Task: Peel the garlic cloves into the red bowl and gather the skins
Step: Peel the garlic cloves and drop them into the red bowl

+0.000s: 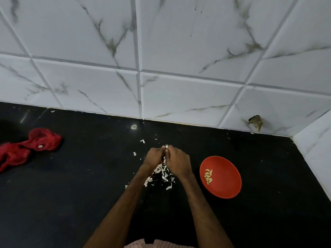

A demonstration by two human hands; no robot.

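Now the left hand (155, 157) and right hand (177, 161) are meeting fingertip to fingertip just above the worktop (80, 194), both curled and pinching one clove (166, 146). Only a pale sliver of it is showing between the fingertips, so its long axis is not readable.

Directly beneath the hands and a little nearer, the skins (162, 173) are lying in a loose white pile. A few stray flakes are sitting farther off to the left and towards the wall (179, 51).

The bowl (227, 176) is sitting to the right of the hands and slightly nearer, apart from the pile. The right hand is the closer one, so dropping the clove in is probably calling for a short carry rightward with that hand. A small cluster of peeled cloves (208, 176) is lying in the left part of the bowl.

Judging by the pile and the cluster, the peeling is well under way, and the gathering is not yet done.

Well off to the left a red net bag (30, 145) is lying crumpled on the glossy black worktop. White marbled tiles are forming the far wall, turning a corner at the right, with a chipped hole (256, 122) low down near that corner.
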